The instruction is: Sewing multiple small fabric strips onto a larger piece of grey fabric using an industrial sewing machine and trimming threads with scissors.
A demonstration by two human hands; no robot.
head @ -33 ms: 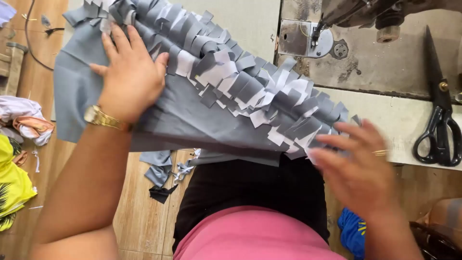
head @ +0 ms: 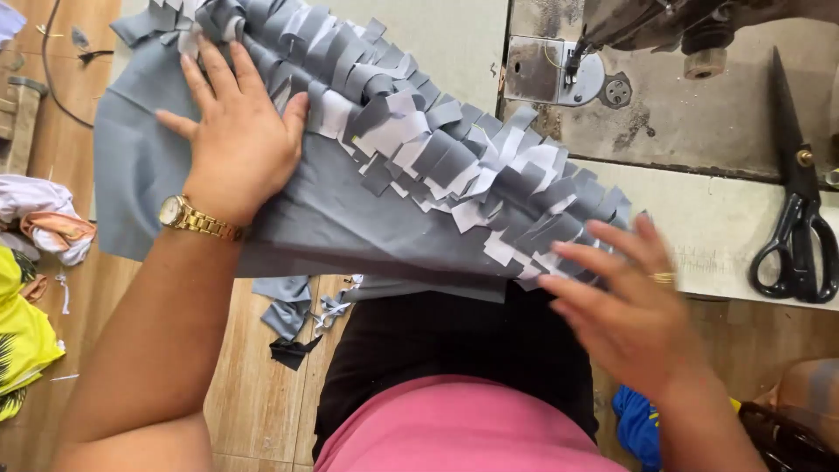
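Head view: grey fabric [head: 350,210] under left hand [head: 240,140], perhaps touching right hand [head: 625,306].

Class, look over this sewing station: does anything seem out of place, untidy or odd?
Yes. Grey fabric scraps and a dark offcut lie on the wooden floor under the grey cloth. The cloth overhangs the table edge. Black scissors lie on it. The left hand presses the cloth; the right hand is blurred.
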